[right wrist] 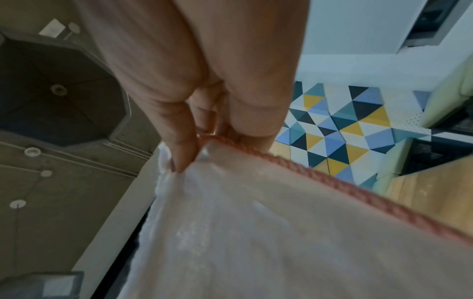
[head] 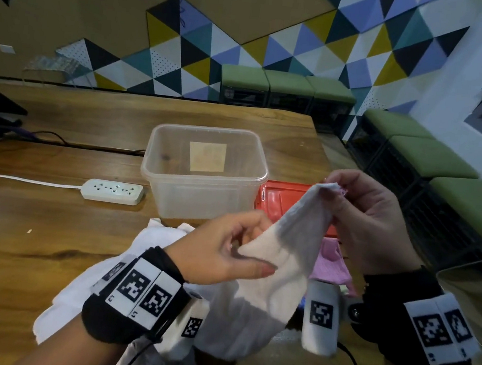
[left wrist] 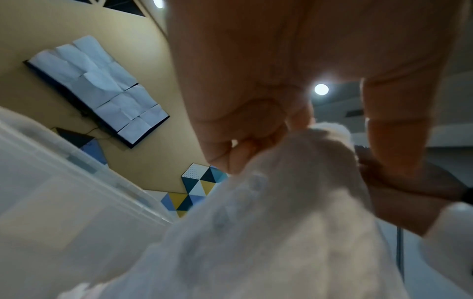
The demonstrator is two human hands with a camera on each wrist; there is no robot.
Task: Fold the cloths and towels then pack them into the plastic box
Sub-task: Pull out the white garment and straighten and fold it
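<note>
A white cloth [head: 265, 277] with a pink stitched edge hangs in the air between both hands. My right hand [head: 358, 212] pinches its top corner, seen close up in the right wrist view as the white cloth [right wrist: 256, 232] with fingers [right wrist: 179, 145] on the hem. Lower down, my left hand [head: 226, 249] pinches the cloth's side edge; the left wrist view shows the cloth [left wrist: 268, 222] under curled fingers [left wrist: 230, 149]. The clear plastic box [head: 205, 169] stands open on the table behind the hands. Another white towel [head: 79, 290] and a pink cloth [head: 331, 263] lie below.
The red lid [head: 276, 198] lies right of the box. A white power strip [head: 112, 191] with its cord lies left of the box on the wooden table [head: 36, 220]. Green stools [head: 289, 83] line the wall behind and to the right.
</note>
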